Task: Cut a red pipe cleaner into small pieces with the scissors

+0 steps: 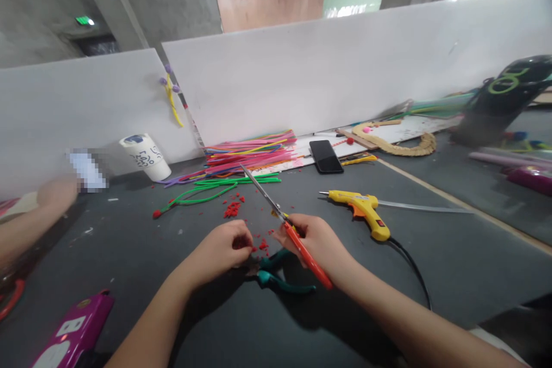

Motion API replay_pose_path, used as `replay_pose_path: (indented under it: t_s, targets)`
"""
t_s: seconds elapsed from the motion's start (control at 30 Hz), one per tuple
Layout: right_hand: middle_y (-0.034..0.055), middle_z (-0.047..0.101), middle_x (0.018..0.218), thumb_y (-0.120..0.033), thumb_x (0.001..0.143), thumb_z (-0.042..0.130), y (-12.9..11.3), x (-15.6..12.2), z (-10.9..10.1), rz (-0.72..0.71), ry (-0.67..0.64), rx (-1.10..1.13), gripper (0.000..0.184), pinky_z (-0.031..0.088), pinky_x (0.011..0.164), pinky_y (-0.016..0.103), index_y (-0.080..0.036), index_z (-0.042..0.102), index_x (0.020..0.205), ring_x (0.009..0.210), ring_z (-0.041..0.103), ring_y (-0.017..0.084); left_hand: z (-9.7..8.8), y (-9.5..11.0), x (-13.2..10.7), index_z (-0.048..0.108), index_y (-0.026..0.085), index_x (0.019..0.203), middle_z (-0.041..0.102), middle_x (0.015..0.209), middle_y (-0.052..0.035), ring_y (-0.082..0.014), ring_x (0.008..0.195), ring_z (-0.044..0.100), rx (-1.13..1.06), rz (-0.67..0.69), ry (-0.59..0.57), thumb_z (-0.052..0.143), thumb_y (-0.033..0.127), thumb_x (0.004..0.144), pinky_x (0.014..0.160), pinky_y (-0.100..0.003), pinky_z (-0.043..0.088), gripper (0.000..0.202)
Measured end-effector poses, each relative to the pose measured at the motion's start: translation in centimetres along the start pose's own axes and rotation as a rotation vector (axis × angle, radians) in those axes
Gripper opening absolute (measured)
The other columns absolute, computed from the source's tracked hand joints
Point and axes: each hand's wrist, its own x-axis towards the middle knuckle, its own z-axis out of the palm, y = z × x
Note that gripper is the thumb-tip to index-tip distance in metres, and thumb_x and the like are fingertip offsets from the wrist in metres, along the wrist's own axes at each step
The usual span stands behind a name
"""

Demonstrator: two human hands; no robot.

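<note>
My right hand (321,241) is wrapped round red-handled scissors (305,250), whose blades point up and to the left. Something small and yellow shows beside the pivot; its kind is unclear. My left hand (222,248) has its fingers curled in a pinch, and I cannot make out what is between them. Small red clippings (233,209) lie scattered on the dark table just beyond both hands. Under and between my hands rest green-handled pliers (284,286), jaws partly hidden by the left fingers. Behind the clippings is a green stem with a red tip (157,214).
A yellow glue gun (360,205) with a black cord lies at right. Farther back are a phone (326,157), colourful pipe cleaners (250,152) and a white cup (149,157). A purple device (73,333) sits front left. Another person's arm (38,215) reaches in at left.
</note>
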Motion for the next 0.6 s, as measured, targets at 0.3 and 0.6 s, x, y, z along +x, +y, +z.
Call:
replay_pose_path:
  t_s: [0.3, 0.6]
  targets:
    - [-0.0099, 0.038, 0.040, -0.022, 0.067, 0.055, -0.5, -0.3, 0.8, 0.050, -0.087, 0.126, 0.010, 0.025, 0.034, 0.017, -0.018, 0.048, 0.062, 0.032, 0.035, 0.005, 0.9, 1.4, 0.0, 0.054, 0.016, 0.065, 0.049, 0.065, 0.0016, -0.0110, 0.056, 0.048, -0.451, -0.075, 0.044, 0.054, 0.019, 0.068, 0.051, -0.023, 0.038, 0.004]
    - [-0.0045, 0.050, 0.057, -0.016, 0.060, 0.050, 0.2, -0.2, 1.3, -0.081, -0.004, 0.029, 0.003, 0.031, 0.049, 0.018, -0.015, 0.053, 0.059, 0.054, 0.041, 0.009, 1.8, 2.7, -0.3, 0.058, 0.016, 0.068, 0.054, 0.071, -0.0016, -0.0136, 0.063, 0.051, -0.317, -0.022, 0.091, 0.049, 0.011, 0.066, 0.056, -0.025, 0.039, 0.011]
